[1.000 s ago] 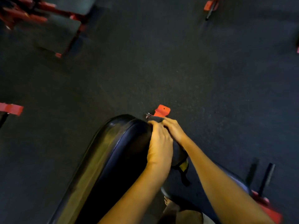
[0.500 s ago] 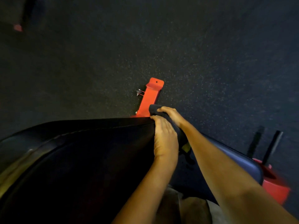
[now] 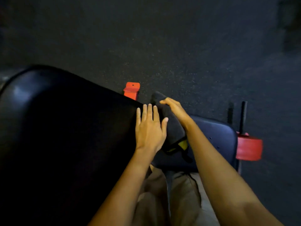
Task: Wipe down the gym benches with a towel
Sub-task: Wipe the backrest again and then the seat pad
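Towel (image 3: 171, 128) dark, gripped by right hand (image 3: 175, 110); left hand (image 3: 149, 129) flat, fingers straight, on black bench pad (image 3: 65, 128) edge.

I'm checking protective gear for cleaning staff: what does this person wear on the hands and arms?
Nothing that shows. The left hand and right hand are gloveless, with no rings, watch or wristband visible. The left forearm and right forearm are bare up to the frame's edge, so no sleeves appear.

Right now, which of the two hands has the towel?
The right hand, which grips the dark towel. The left hand grips nothing: it lies flat, fingers straight, on the black bench pad.
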The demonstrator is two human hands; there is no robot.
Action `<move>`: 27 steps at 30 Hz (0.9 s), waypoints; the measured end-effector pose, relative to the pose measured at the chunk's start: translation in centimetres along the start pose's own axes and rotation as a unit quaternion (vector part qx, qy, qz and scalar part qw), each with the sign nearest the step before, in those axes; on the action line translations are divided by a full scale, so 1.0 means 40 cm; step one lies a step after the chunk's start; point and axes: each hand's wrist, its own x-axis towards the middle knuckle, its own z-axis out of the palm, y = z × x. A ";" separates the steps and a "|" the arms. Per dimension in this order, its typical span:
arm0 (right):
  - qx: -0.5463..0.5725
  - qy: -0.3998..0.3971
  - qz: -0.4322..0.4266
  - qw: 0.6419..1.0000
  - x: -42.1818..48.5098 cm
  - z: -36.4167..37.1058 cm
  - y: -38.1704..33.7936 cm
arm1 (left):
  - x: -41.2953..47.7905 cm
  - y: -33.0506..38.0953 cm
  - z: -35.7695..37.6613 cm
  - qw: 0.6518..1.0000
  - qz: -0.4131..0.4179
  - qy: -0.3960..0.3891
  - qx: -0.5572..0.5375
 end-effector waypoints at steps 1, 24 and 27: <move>0.008 0.037 -0.008 0.999 -0.056 -0.039 0.014 | -0.019 0.026 -0.005 0.999 0.016 -0.016 -0.043; -0.517 0.386 -0.085 0.759 -0.172 -0.111 0.605 | -0.148 0.057 0.514 0.973 0.165 -0.026 -0.162; -0.567 0.344 -0.156 0.732 -0.112 -0.144 0.539 | -0.141 0.063 0.516 0.973 0.172 0.005 -0.156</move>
